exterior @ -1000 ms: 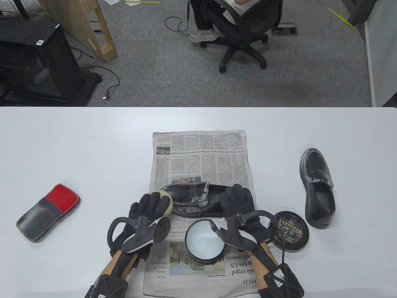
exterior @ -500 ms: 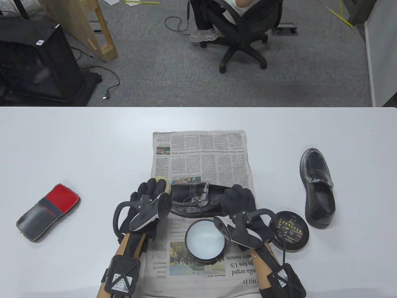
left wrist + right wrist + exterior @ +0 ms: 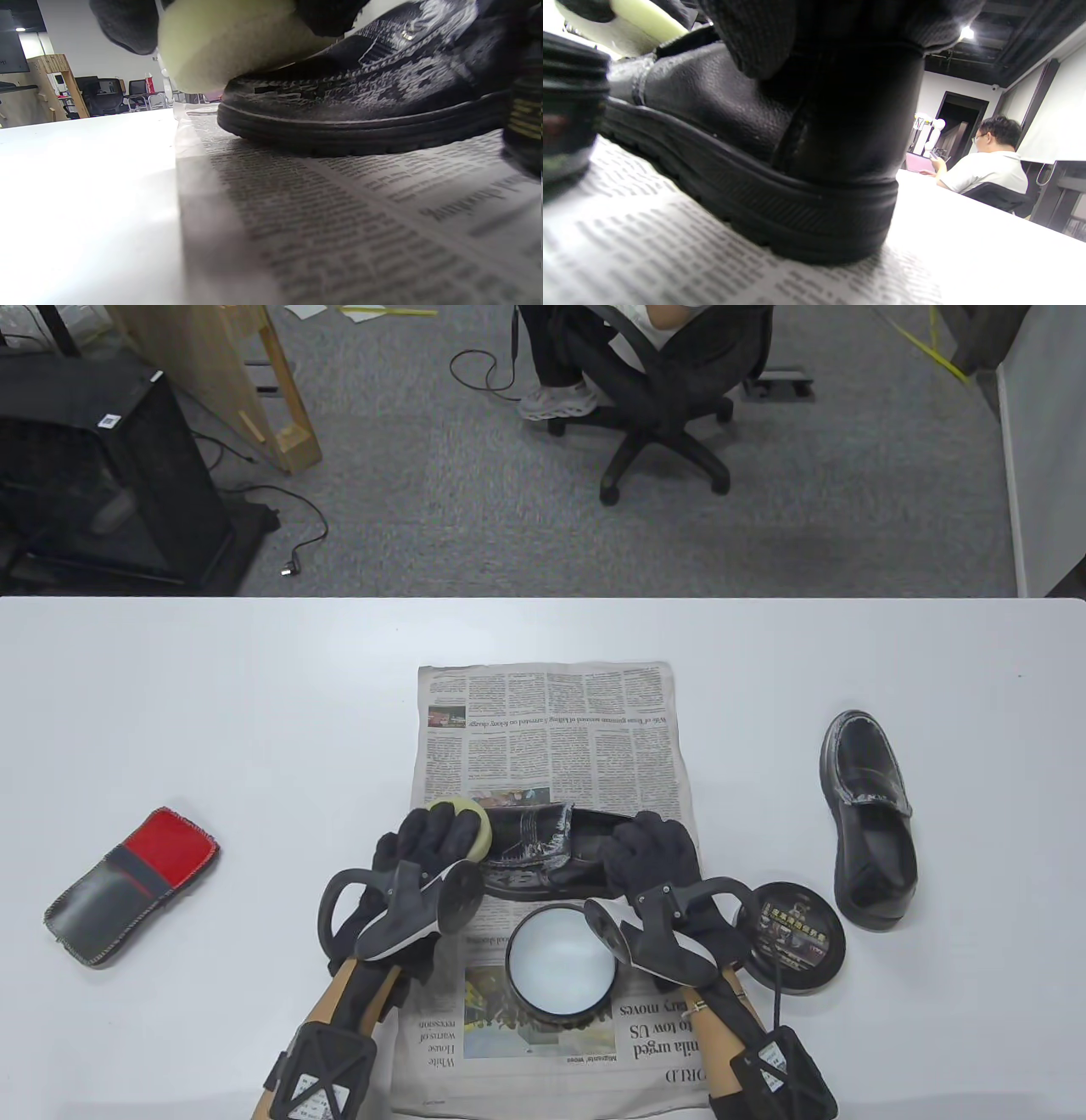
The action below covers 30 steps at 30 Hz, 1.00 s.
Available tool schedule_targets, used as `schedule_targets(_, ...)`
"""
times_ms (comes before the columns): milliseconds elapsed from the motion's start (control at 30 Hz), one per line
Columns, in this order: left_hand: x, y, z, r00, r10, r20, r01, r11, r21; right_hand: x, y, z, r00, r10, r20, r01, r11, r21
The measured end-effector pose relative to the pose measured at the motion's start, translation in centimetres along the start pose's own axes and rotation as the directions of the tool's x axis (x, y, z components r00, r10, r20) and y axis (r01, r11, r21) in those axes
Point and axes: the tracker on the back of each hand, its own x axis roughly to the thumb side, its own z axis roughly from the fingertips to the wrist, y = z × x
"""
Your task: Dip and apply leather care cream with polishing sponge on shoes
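A black loafer (image 3: pixel 543 848) lies sideways on the newspaper (image 3: pixel 551 729), its toe to the left and smeared with white cream. My left hand (image 3: pixel 424 848) grips a pale yellow round sponge (image 3: pixel 462 823) and presses it on the toe; the left wrist view shows the sponge (image 3: pixel 220 42) touching the shoe (image 3: pixel 360 97). My right hand (image 3: pixel 653 848) grips the heel, and its gloved fingers wrap the heel (image 3: pixel 806 140) in the right wrist view. The open cream tin (image 3: pixel 562 957) sits just in front of the shoe.
The second black loafer (image 3: pixel 870 819) lies on the table at the right. The tin's black lid (image 3: pixel 793 946) rests beside my right wrist. A red and grey cloth pouch (image 3: pixel 131 886) lies at the left. A person sits on an office chair (image 3: pixel 662 398) beyond the table.
My left hand has carried the sponge from the shoe's near toe side up and then right, onto the top of the toe. My right hand has kept hold of the heel.
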Motion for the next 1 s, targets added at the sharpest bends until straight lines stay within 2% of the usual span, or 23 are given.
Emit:
schedule_targets(100,0.4,0.1,-1.1,0.999,-0.045,-0.030,0.045,0.999,-0.005,0.2,0.2,0.0,0.998,0.059,0.005,-0.059,0.998,-0.008)
schedule_targets(233,-0.3,0.2,-1.2,0.998,-0.017,-0.053,0.017,1.000,-0.010,0.1,0.1,0.0,0.999,0.046,0.004,-0.046,0.999,-0.007)
schedule_targets(367,-1.4,-0.3,-0.4,0.986,-0.134,-0.100,0.132,0.991,-0.026,0.3,0.1,-0.1,0.999,0.049,0.005,-0.049,0.999,-0.007)
schedule_targets(567,-1.6,-0.2,1.5,0.991,-0.130,-0.026,0.130,0.991,0.017,0.5,0.1,0.0,0.998,0.060,0.012,-0.060,0.998,-0.019)
schedule_targets(700,-0.1,0.4,2.3,0.993,-0.095,0.071,0.092,0.995,0.047,0.7,0.0,0.0,0.998,0.066,0.022,-0.065,0.998,-0.024)
schedule_targets(833,1.8,0.7,1.0,0.986,-0.151,0.075,0.149,0.988,0.037,0.8,0.0,0.0,0.998,0.062,0.025,-0.062,0.998,-0.023)
schedule_targets(1000,1.4,0.6,-1.2,0.990,-0.139,-0.030,0.139,0.990,0.009,0.8,0.1,0.1,0.999,0.040,0.031,-0.040,0.999,-0.015)
